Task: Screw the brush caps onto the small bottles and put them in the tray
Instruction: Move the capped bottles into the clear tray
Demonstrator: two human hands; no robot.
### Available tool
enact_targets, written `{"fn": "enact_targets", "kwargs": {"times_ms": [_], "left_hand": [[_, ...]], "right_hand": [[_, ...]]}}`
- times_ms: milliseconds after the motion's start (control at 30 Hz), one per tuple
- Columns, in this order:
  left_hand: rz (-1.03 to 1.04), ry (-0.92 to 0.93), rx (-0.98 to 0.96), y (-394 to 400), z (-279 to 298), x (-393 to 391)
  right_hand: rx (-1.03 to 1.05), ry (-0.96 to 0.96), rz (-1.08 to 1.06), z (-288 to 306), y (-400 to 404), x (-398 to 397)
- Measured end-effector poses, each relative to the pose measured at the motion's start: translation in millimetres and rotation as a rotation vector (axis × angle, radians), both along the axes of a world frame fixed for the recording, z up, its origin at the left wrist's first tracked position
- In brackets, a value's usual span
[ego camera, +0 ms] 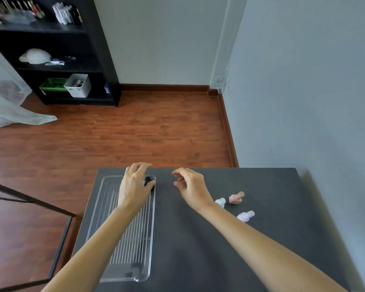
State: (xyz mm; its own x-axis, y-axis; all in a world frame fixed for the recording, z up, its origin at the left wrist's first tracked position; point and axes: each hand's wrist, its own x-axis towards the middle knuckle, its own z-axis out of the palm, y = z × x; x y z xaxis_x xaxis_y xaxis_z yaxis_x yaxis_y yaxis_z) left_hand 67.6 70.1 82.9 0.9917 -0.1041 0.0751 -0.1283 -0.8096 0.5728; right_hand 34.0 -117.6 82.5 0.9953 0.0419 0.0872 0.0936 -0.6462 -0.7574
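Tray (105, 209) holds one black-capped bottle (149, 181) under left hand (133, 186).

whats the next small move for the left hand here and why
Probably let go and lift clear. The left hand rests over the far right corner of the clear tray, with black caps showing under its thumb. The right hand hovers empty, and three bottles lie uncapped on the table.

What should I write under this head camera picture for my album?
Left hand sets a black-capped bottle in the clear plastic tray; three pastel bottles lie waiting.
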Motion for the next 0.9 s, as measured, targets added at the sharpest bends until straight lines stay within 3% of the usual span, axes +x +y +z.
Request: {"fn": "enact_targets", "kwargs": {"times_ms": [133, 300, 400, 567, 900], "left_hand": [[-0.136, -0.02, -0.036, -57.8, 15.4, -27.5], [-0.336, 0.146, -0.028, -131.2, 7.3, -55.8], [-0.39, 0.24, 0.05, -162.3, -8.3, -68.5], [-0.342, 0.322, 0.169, -185.7, -29.8, -79.8], [-0.19, 0.345, 0.183, -183.9, -33.0, -83.1]], "right_hand": [[-0.035, -0.047, -0.09, 19.5, -70.9, -34.2], [-0.032, 0.072, -0.263, 13.9, -147.6, -80.1], [-0.067, 0.143, -0.25, -0.3, -171.5, -103.9], [-0.121, 0.298, -0.146, -21.1, -179.9, -122.5], [-0.075, 0.406, -0.154, -32.1, -165.0, -124.9]]}}
